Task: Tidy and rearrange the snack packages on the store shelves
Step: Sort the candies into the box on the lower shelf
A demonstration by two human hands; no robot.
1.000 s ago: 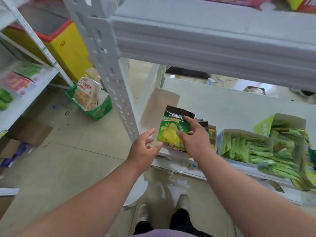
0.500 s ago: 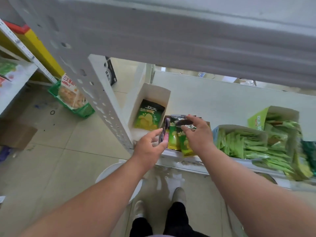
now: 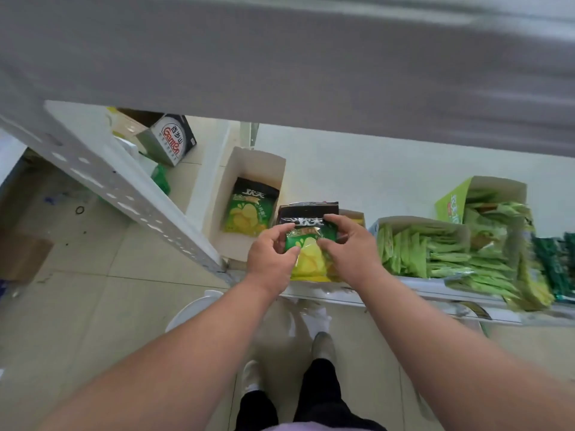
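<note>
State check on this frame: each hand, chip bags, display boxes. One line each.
Left hand: pinching the held bag's left edge.
Right hand: gripping the same bag's right side.
Green-and-black crisp bag in the hands: held upright over its box.
Second green-and-black crisp bag: lying in the white open-top cardboard box.
White tray of light-green sachets: full, sachets on edge.

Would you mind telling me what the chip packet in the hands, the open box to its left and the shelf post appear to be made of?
Chip packet: glossy printed plastic or foil film, judging by its sheen and crinkles. Open box: thin white cardboard, matte, with folded flat walls. Shelf post: probably white-painted metal, with punched slots along its length.
</note>
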